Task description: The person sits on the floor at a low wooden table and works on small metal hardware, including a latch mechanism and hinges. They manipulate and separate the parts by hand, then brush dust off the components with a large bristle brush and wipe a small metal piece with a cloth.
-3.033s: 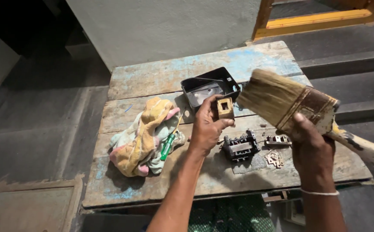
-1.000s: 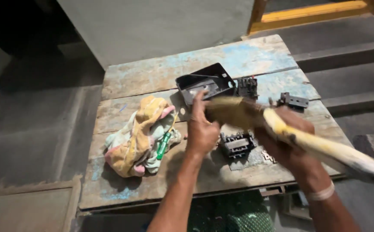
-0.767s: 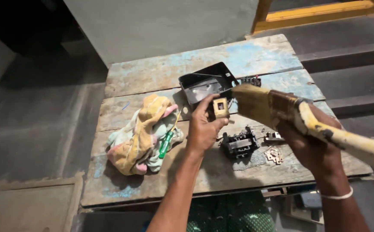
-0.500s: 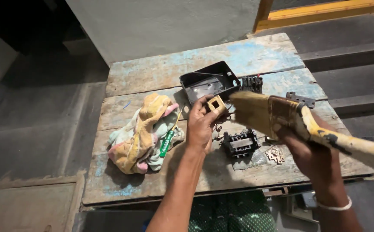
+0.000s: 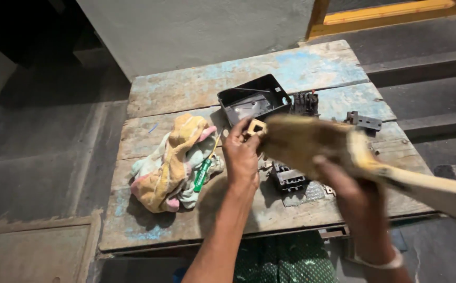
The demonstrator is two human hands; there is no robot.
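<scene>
Tan square part point(image 5: 255, 127) in left hand point(image 5: 242, 155); right hand point(image 5: 355, 195) grips paintbrush point(image 5: 317, 142).

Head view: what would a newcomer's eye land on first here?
Probably the big paintbrush, blurred, gripped by the right hand mid-table, bristles against a small tan square part pinched in the left hand. Left of them lies a crumpled colourful rag with a green screwdriver.
</scene>
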